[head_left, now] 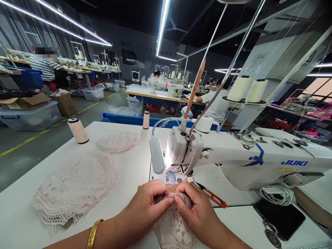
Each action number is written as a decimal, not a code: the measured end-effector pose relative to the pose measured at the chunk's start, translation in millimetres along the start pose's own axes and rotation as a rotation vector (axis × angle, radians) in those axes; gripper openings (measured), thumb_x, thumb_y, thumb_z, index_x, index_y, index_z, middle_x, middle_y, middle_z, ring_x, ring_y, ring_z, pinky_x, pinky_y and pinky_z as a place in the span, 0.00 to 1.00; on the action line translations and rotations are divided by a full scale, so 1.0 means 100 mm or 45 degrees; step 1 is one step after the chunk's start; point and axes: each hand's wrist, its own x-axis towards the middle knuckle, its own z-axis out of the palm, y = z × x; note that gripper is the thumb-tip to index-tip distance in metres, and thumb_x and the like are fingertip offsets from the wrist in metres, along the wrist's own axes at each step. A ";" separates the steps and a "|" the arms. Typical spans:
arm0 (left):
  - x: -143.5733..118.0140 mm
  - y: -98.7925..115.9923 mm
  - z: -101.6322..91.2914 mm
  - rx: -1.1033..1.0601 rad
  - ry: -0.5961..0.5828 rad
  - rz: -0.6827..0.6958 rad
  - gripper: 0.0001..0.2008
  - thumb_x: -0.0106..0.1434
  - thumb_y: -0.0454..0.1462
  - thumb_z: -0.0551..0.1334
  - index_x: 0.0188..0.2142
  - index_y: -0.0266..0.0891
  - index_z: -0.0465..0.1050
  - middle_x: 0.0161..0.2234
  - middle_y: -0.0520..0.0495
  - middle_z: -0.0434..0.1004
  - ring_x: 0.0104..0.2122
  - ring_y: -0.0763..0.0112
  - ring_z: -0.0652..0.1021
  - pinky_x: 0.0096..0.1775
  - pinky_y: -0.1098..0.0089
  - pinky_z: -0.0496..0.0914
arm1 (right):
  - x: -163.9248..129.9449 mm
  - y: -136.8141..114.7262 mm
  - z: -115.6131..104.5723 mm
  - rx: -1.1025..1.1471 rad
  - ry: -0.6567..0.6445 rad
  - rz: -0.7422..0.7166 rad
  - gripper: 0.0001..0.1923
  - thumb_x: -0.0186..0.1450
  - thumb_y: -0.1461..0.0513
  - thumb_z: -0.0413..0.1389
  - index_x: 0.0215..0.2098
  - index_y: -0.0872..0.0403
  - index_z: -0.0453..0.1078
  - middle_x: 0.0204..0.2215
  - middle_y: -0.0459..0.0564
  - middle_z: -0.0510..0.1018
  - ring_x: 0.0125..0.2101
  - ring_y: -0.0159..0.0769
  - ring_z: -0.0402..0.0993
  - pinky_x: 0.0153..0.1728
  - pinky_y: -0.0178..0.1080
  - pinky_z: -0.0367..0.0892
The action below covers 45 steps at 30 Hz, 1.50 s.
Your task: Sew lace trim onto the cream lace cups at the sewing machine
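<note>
Both hands pinch the upper edge of a pale pink piece of lace [175,224], just in front of the sewing machine [181,148]. My left hand [153,200] grips it between thumb and fingers, and my right hand [195,207] does the same, thumbs nearly touching. Below them the lace hangs down toward the table's near edge. The lit needle area lies right behind my fingers. Beside my right hand are orange-handled thread snips [214,197]. To the left rest a large stack of lace pieces [77,183] and a smaller lace pile [118,142].
Two pink thread cones [78,131] [146,120] stand on the white table [23,204]. A lamp [157,155] hangs left of the machine head. At right lie a black phone [282,216], a coiled white cable [277,194] and a metal keyring [271,235]. Other people sit at machines beyond.
</note>
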 end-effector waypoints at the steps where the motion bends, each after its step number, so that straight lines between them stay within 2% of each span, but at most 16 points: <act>1: 0.01 0.01 0.00 0.043 -0.001 -0.017 0.18 0.71 0.49 0.61 0.29 0.41 0.74 0.30 0.51 0.72 0.32 0.67 0.71 0.35 0.68 0.64 | 0.00 0.01 0.02 -0.009 -0.015 0.019 0.09 0.76 0.61 0.53 0.36 0.47 0.69 0.30 0.42 0.77 0.30 0.36 0.75 0.32 0.37 0.66; 4: 0.06 0.00 0.01 0.296 0.018 -0.032 0.20 0.70 0.45 0.58 0.23 0.41 0.58 0.26 0.52 0.66 0.29 0.67 0.67 0.34 0.66 0.61 | 0.03 0.08 0.13 -0.112 -0.043 0.067 0.09 0.75 0.61 0.51 0.35 0.48 0.66 0.29 0.42 0.77 0.30 0.38 0.74 0.32 0.38 0.64; 6: 0.10 -0.07 0.02 0.513 0.030 -0.010 0.20 0.71 0.42 0.56 0.23 0.42 0.53 0.24 0.52 0.64 0.28 0.66 0.66 0.34 0.65 0.60 | 0.07 0.14 0.20 -0.220 -0.057 0.061 0.09 0.73 0.62 0.50 0.33 0.48 0.63 0.28 0.43 0.76 0.30 0.40 0.73 0.33 0.39 0.63; 9: 0.11 -0.19 0.03 0.758 0.165 0.129 0.12 0.70 0.39 0.59 0.28 0.42 0.63 0.28 0.50 0.70 0.30 0.63 0.68 0.36 0.64 0.59 | 0.12 0.22 0.29 -0.342 -0.082 0.062 0.09 0.71 0.64 0.50 0.31 0.48 0.60 0.30 0.46 0.77 0.32 0.43 0.74 0.35 0.40 0.64; 11: 0.10 -0.25 0.04 0.862 0.288 0.319 0.05 0.68 0.34 0.60 0.34 0.41 0.69 0.34 0.47 0.74 0.33 0.61 0.70 0.37 0.63 0.61 | 0.14 0.25 0.32 -0.388 -0.093 0.109 0.09 0.71 0.63 0.52 0.32 0.48 0.61 0.31 0.48 0.79 0.35 0.44 0.76 0.34 0.40 0.65; 14: 0.09 -0.28 0.04 0.959 0.294 0.608 0.11 0.72 0.27 0.56 0.34 0.40 0.72 0.34 0.47 0.76 0.33 0.62 0.71 0.37 0.63 0.61 | 0.15 0.27 0.32 -0.468 -0.100 0.156 0.08 0.72 0.63 0.52 0.33 0.48 0.64 0.32 0.49 0.79 0.33 0.44 0.77 0.31 0.38 0.64; 16: 0.09 -0.27 0.03 0.984 0.220 0.671 0.14 0.75 0.27 0.55 0.35 0.40 0.74 0.31 0.48 0.76 0.32 0.62 0.71 0.36 0.63 0.60 | 0.15 0.26 0.31 -0.516 -0.074 0.137 0.07 0.72 0.64 0.52 0.35 0.48 0.67 0.33 0.49 0.80 0.33 0.44 0.77 0.29 0.38 0.63; 20: 0.10 -0.28 0.00 0.983 0.172 0.633 0.14 0.76 0.27 0.57 0.37 0.40 0.78 0.31 0.48 0.79 0.32 0.62 0.74 0.35 0.63 0.62 | 0.12 0.28 0.25 -0.550 -0.031 0.026 0.06 0.74 0.64 0.53 0.40 0.49 0.69 0.35 0.49 0.81 0.34 0.44 0.78 0.28 0.39 0.64; 23: 0.09 -0.30 -0.01 0.999 0.189 0.668 0.14 0.75 0.27 0.58 0.36 0.40 0.79 0.34 0.47 0.81 0.34 0.62 0.76 0.36 0.62 0.64 | 0.07 0.30 0.20 -0.555 -0.027 -0.068 0.05 0.75 0.65 0.52 0.44 0.49 0.70 0.38 0.51 0.82 0.36 0.46 0.78 0.32 0.42 0.69; 27: 0.08 -0.34 0.01 1.018 0.184 0.670 0.13 0.75 0.27 0.58 0.38 0.40 0.79 0.35 0.47 0.82 0.34 0.62 0.76 0.37 0.61 0.65 | 0.03 0.27 0.15 -0.506 -0.085 -0.175 0.12 0.77 0.66 0.50 0.53 0.49 0.72 0.43 0.53 0.81 0.38 0.46 0.77 0.38 0.45 0.73; 30: 0.07 -0.39 0.05 1.016 0.228 0.689 0.13 0.75 0.28 0.57 0.38 0.40 0.77 0.37 0.46 0.82 0.34 0.61 0.75 0.38 0.60 0.65 | 0.06 0.21 0.13 -0.493 -0.165 -0.229 0.16 0.76 0.70 0.48 0.48 0.49 0.74 0.44 0.52 0.82 0.32 0.42 0.74 0.37 0.44 0.72; 35: 0.08 -0.48 0.08 1.016 0.250 0.695 0.11 0.75 0.27 0.56 0.40 0.40 0.76 0.37 0.46 0.82 0.35 0.60 0.76 0.38 0.60 0.64 | 0.09 0.22 0.12 -0.529 -0.140 -0.259 0.16 0.75 0.71 0.47 0.45 0.49 0.75 0.44 0.53 0.82 0.29 0.41 0.73 0.35 0.44 0.70; 38: 0.09 -0.50 0.08 1.017 0.250 0.650 0.12 0.75 0.28 0.56 0.38 0.41 0.74 0.36 0.47 0.82 0.35 0.60 0.75 0.40 0.59 0.64 | 0.08 0.28 0.13 -0.558 -0.139 -0.247 0.15 0.76 0.70 0.47 0.43 0.49 0.74 0.44 0.54 0.83 0.29 0.41 0.74 0.33 0.43 0.69; 42: 0.10 -0.45 0.06 1.014 0.241 0.618 0.14 0.76 0.28 0.54 0.34 0.40 0.71 0.35 0.47 0.81 0.34 0.61 0.74 0.41 0.58 0.64 | 0.07 0.32 0.16 -0.596 -0.135 -0.207 0.15 0.76 0.69 0.46 0.42 0.49 0.73 0.42 0.54 0.83 0.29 0.42 0.76 0.31 0.42 0.69; 45: 0.10 -0.37 0.01 1.030 0.176 0.583 0.14 0.77 0.28 0.53 0.34 0.39 0.72 0.35 0.48 0.81 0.34 0.61 0.75 0.39 0.59 0.63 | 0.08 0.34 0.17 -0.624 -0.127 -0.196 0.15 0.77 0.68 0.46 0.42 0.49 0.74 0.42 0.54 0.83 0.31 0.43 0.77 0.32 0.43 0.70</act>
